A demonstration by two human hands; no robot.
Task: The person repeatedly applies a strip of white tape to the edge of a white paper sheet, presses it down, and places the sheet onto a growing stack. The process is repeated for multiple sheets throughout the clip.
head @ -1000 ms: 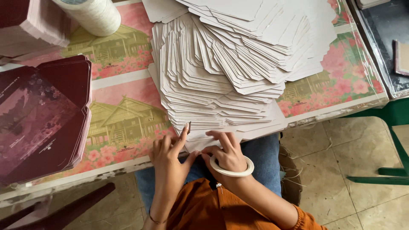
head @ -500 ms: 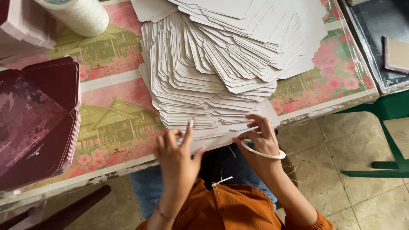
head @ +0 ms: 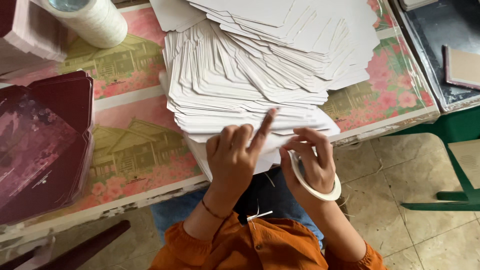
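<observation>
At the far left lies a pile of dark red folded boxes (head: 42,145), flat on the table so they stay neat. Above them, near the top edge, stands a big roll of white tape (head: 92,20). The table (head: 140,150) has a cover with pictures of houses and pink flowers.

In the middle sits a big heap of white card sheets (head: 260,65). The sheets are spread out like a fan, so each edge sticks out a little and is easy to pick. The heap reaches down to the near edge of the table, right in front of the person.

The left hand (head: 235,157) rests on the lowest sheets. One finger points up and presses on the edges, and the other fingers are curled. It does not grip anything; it seems to feel for one sheet.

The right hand (head: 312,160) is just beside it. Its fingers pinch the edge of the bottom sheets. A small ring of tape (head: 315,182) hangs around this hand like a bracelet, so it stays close by.

At the far right is a dark tray (head: 445,45), and a green frame (head: 450,200) stands on the tiled floor.
</observation>
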